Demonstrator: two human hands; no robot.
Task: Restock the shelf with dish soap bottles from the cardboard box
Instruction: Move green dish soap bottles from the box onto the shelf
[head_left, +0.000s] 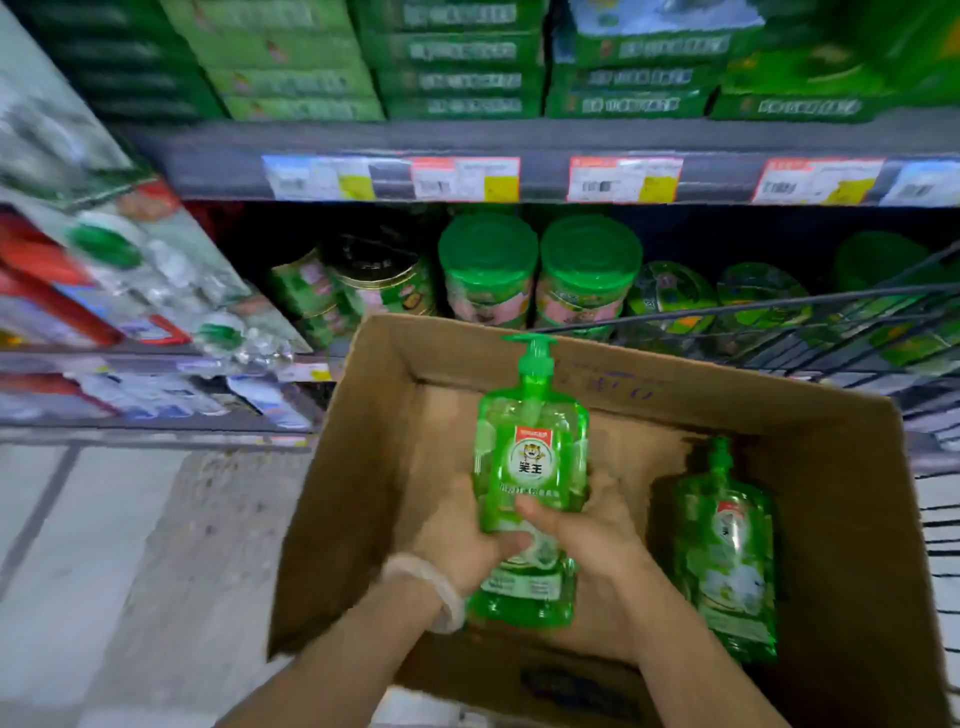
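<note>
Head view: left hand (457, 540) and right hand (592, 525), fingers (535, 512) curled, clamp dish soap bottle (530, 457) over cardboard box (831, 519); second bottle (727, 556) lies right of them.

Store shelves (519, 136) with green stock, and a cardboard box (363, 467) in a wire cart (883, 322).

Green cartons (457, 57) are stacked at 12 o'clock on the upper shelf; green-lidded canisters (540, 265) stand beneath it. The box, at 6 o'clock, holds a green bottle (727, 556) lying at its 3 o'clock side.
</note>
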